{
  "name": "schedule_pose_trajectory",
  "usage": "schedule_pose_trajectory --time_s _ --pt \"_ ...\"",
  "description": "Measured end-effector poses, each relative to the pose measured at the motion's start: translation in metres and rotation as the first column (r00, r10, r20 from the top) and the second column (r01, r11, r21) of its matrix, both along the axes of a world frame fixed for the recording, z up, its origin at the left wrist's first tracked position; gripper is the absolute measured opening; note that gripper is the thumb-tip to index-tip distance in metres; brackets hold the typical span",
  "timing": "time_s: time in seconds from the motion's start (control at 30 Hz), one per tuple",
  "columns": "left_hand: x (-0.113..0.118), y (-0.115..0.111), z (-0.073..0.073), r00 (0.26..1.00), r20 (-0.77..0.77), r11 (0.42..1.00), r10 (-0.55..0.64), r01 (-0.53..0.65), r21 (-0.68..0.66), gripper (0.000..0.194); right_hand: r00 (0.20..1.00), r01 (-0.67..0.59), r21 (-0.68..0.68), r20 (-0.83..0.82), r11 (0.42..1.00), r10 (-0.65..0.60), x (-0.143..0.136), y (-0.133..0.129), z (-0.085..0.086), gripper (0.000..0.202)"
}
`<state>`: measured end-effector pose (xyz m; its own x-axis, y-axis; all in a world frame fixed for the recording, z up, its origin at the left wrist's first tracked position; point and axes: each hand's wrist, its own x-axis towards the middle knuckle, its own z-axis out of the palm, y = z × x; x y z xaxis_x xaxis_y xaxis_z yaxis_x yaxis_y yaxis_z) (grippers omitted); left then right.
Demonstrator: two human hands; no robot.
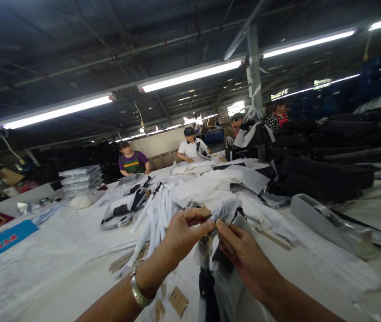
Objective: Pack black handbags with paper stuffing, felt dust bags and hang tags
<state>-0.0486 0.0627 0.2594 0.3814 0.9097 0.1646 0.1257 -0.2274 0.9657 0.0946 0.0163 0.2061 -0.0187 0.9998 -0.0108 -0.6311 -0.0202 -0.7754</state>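
Note:
Both hands meet over the table's near middle at a dark strap-like piece (207, 286) wrapped in thin translucent plastic film (227, 209). My left hand (185, 230), with a silver bangle at its wrist, pinches the film between thumb and fingers. A small brown card piece (205, 211) shows at its fingertips. My right hand (242, 250) also pinches the film, thumb against fingers, almost touching the left thumb. Below the hands the wrapped black piece hangs toward the near edge. Exactly what lies between the fingertips is partly hidden.
White rolled tubes (153, 219) lie left of the hands, beside plastic-wrapped black straps (128, 203). Brown cards (178, 300) lie below. White sheets (217, 181) are heaped beyond. A grey tape dispenser (324, 223) and black bags (320, 176) sit right. Several people work across the table.

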Motion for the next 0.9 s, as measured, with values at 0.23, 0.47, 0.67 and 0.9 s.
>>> schedule_pose_trajectory --time_s 0.23,0.47,0.67,0.9 --pt "-0.006 -0.001 -0.008 0.999 0.022 0.999 0.04 -0.04 0.01 0.048 0.961 -0.044 -0.032 -0.275 0.999 0.034 0.01 -0.008 -0.004 0.02" --pt "-0.001 -0.01 -0.007 0.998 0.007 0.995 0.058 -0.059 0.084 0.041 0.997 -0.017 0.116 -0.068 0.993 0.025 0.0 -0.014 -0.004 0.026" --pt "0.003 -0.013 -0.006 0.99 -0.036 0.972 0.134 -0.125 0.2 0.025 0.991 0.124 0.123 -0.071 0.985 -0.116 -0.013 -0.006 -0.005 0.03" --pt "0.006 -0.029 0.003 0.959 -0.145 0.902 0.242 -0.168 0.398 0.019 0.981 0.193 0.134 -0.036 0.972 -0.19 -0.018 0.004 -0.016 0.031"
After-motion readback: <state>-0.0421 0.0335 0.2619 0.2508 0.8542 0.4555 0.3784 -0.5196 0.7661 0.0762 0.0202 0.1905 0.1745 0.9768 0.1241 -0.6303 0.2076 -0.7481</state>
